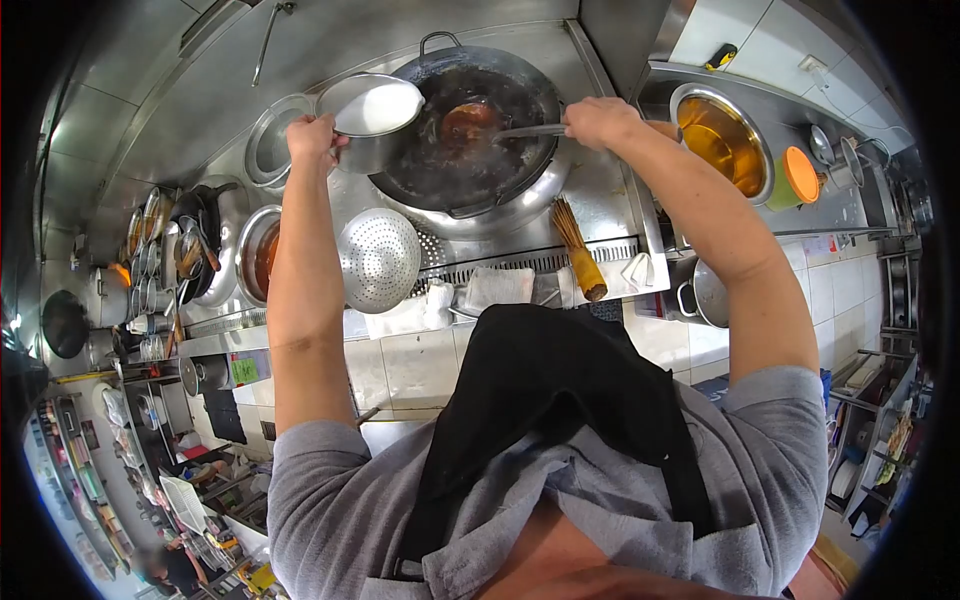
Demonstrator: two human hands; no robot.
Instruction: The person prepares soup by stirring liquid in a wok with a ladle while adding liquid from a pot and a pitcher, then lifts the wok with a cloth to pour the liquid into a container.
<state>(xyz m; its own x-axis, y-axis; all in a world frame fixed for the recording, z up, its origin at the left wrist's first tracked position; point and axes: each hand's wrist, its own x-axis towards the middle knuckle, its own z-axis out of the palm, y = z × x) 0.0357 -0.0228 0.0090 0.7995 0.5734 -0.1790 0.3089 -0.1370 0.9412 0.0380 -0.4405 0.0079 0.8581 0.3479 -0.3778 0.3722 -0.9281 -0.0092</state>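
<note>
2 bare hands reach forward over the steel cooking range (590,205), and we see each of them closed around something. The left hand (312,140) grasps the near-left side of a round silver metal pot (368,153), its fingers curled at the wall just below the rim. White contents (380,108) show inside that pot, reaching up to the rim on its right side. We find the pot above the left edge of a wide, round, black metal wok (540,95), overlapping it from our view; whether they touch, we cannot tell.

The right hand (603,122) is clenched around the long grey metal handle of a ladle (535,131), which enters the wok from the right. Its far end lies at a reddish-brown patch near the middle of the wok, amid dark liquid (480,172), and haze blurs the detail for us there.

Near the left forearm, we see a silver perforated strainer (380,258) and, partly hidden behind that arm, a round steel basin (246,255) of reddish-brown liquid. A bundled bamboo brush (578,250) lies just beyond the wok's lower right side. To the right of the right hand, we note a round steel basin (758,140) holding amber liquid, with an orange-and-green round container (800,175) just beside it.
</note>
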